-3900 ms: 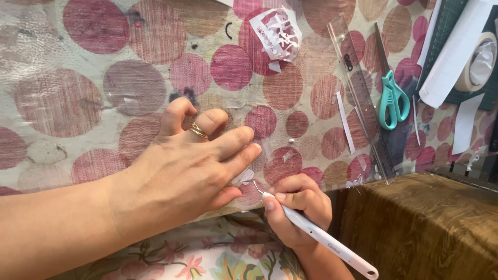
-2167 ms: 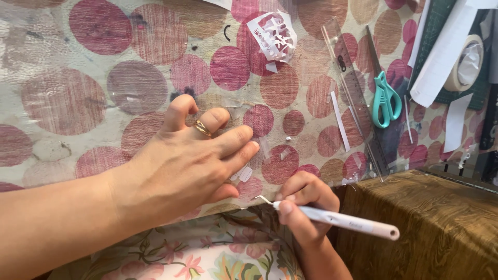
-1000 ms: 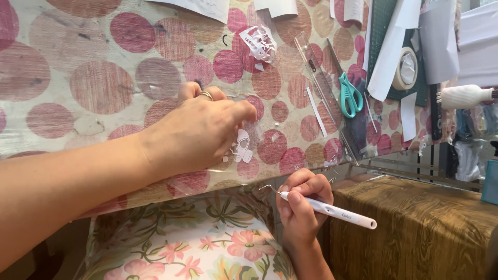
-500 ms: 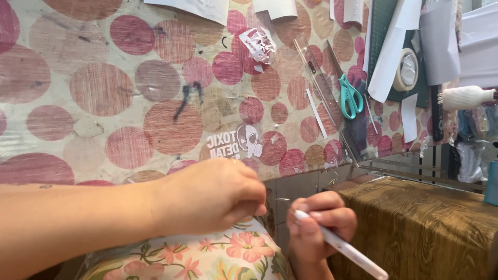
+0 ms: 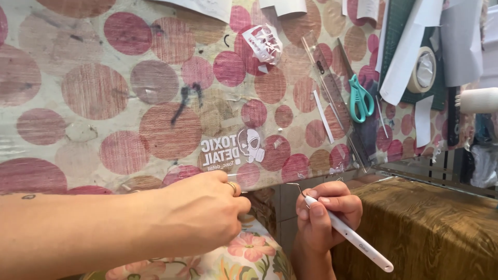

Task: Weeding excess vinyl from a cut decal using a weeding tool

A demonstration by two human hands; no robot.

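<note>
A white vinyl decal (image 5: 232,151) with lettering and a masked figure lies on a clear film over the pink-dotted table cover (image 5: 93,88). My left hand (image 5: 199,218), a ring on one finger, sits at the table's near edge just below the decal. Its fingers are curled closed, and I cannot tell whether they pinch the film. My right hand (image 5: 326,215) is lower, beside the table edge. It grips a white pen-shaped weeding tool (image 5: 353,239), whose hooked metal tip points up and to the left toward the edge.
A crumpled white vinyl scrap (image 5: 262,44) lies further back. To the right are a clear ruler (image 5: 332,93), teal scissors (image 5: 360,98), a tape roll (image 5: 423,70), white paper strips and a green cutting mat (image 5: 399,31). A brown cloth surface (image 5: 430,223) is at lower right, with floral fabric (image 5: 249,254) below.
My left hand lifted off the decal and drew back to the table's near edge, uncovering the decal. My right hand with the tool dropped a little below the edge.
</note>
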